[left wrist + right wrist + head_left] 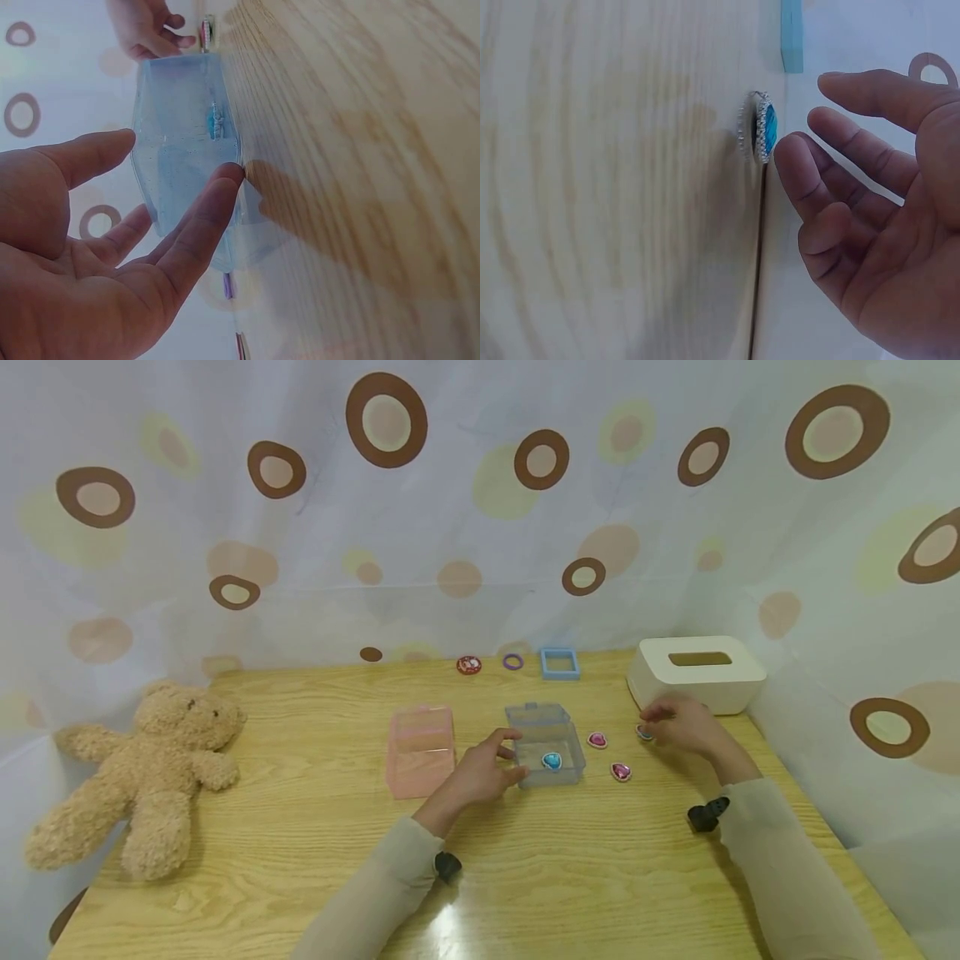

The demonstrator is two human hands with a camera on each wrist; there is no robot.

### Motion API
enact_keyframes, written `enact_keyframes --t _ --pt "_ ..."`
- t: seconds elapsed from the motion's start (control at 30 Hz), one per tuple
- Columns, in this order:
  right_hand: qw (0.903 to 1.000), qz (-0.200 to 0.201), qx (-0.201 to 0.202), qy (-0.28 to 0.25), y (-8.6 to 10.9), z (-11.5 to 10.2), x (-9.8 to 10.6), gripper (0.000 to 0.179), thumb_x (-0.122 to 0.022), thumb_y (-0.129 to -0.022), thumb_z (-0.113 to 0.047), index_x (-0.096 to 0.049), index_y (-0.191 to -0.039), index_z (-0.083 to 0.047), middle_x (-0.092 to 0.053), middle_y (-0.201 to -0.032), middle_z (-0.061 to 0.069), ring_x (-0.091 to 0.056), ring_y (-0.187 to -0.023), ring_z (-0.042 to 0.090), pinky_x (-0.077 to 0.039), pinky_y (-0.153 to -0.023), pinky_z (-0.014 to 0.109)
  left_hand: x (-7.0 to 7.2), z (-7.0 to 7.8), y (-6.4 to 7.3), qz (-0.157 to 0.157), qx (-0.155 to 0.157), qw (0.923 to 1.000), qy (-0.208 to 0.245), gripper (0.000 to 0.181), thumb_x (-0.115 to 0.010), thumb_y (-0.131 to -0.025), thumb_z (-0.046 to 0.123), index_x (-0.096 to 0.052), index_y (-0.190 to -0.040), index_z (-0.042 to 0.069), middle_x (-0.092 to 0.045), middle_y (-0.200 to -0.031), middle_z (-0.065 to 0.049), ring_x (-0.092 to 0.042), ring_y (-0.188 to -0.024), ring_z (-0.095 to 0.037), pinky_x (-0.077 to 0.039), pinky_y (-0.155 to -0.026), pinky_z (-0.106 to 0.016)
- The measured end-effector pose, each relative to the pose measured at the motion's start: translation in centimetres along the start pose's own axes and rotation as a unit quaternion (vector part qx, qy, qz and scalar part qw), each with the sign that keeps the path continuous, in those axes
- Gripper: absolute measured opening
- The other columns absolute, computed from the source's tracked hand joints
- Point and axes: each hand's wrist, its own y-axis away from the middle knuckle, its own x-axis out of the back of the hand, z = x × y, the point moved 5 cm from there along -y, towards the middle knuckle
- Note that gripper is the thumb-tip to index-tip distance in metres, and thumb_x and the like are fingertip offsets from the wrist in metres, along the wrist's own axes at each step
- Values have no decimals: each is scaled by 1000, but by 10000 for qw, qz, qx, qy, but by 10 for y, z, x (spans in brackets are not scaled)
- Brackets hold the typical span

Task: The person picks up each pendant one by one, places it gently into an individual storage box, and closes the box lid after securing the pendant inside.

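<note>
My left hand (486,770) is at the left side of a clear bluish plastic box (535,774), its lid tipped back. In the left wrist view, the thumb and fingers are spread along the box wall. Inside the box lies a blue heart-shaped gem (552,762) with a beaded edge. On the right, my right hand (684,724) hovers by another blue gem (644,732). In the right wrist view its loosely bent fingertips (795,154) are right beside that gem, with nothing between thumb and fingers. Two pink gems (597,740) lie between the box and the right hand.
A pink plastic box (422,783) lies left of my left hand. Behind are a red round piece (468,665), a purple ring (513,669) and a blue square frame (560,676). A white tissue box (720,693) stands behind the right hand; a teddy bear (153,764) sits far left.
</note>
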Motion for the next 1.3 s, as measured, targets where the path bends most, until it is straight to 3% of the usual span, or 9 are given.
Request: enact_keyframes --t 0.2,0.5,0.87,1.3 --pt "9998 -83 -148 -38 1 11 -4 30 -69 -94 -22 -68 -115 -1 -68 -115 22 -70 -81 19 -52 -72 29 -1 -2 -2 -36 10 10000 28 61 -69 -95 28 -42 -149 17 -63 -133 -17 -72 -90 -24 -55 -74 -34" --pt "9997 -135 -183 -73 -3 21 -9 32 -69 -92 -18 -68 -118 0 -67 -115 23 -70 -80 18 -55 -69 29 0 -1 -1 -10 33 10000 -7 60 -69 -95 29 -43 -148 18 -63 -133 -16 -71 -98 -28 -55 -80 -38" --pt "9993 -204 -224 -218 -4 19 -13 38 -74 -87 -14 -65 -119 5 -67 -103 18 -64 -77 15 -53 -65 27 0 -1 0 -21 43 10000 44 60 -69 -95 28 -43 -148 17 -63 -132 -16 -71 -96 -28 -55 -77 -36" --pt "9996 -196 -145 172 -7 17 -16 33 -73 -88 -19 -68 -115 -1 -67 -98 11 -59 -83 17 -50 -68 27 0 -1 0 -7 47 10000 43 59 -69 -95 29 -43 -148 18 -64 -132 -16 -72 -87 -21 -54 -73 -32"
